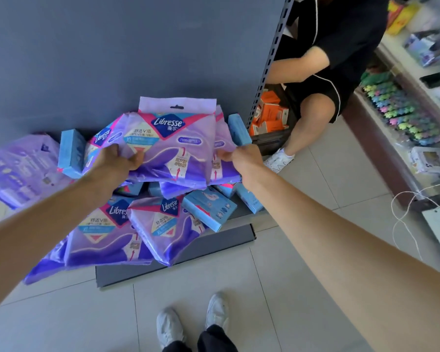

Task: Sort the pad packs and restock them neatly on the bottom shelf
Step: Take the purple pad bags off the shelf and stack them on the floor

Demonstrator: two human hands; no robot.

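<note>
We found the left hand (pixel 120 161) and right hand (pixel 241 158) clamped on stacked purple packs (pixel 173 141), whose slick film we judged liable to slide apart and drop.

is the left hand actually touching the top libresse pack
Touching. The head view shows the left hand gripping the top Libresse pack at its left edge, fingers curled onto its front.

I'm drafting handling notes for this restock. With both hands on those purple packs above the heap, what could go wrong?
The left hand and right hand grip the held purple packs only by their sides; several seem fanned together, so one might slip out.
The lower purple packs overhang the shelf edge and may slide off.
</note>
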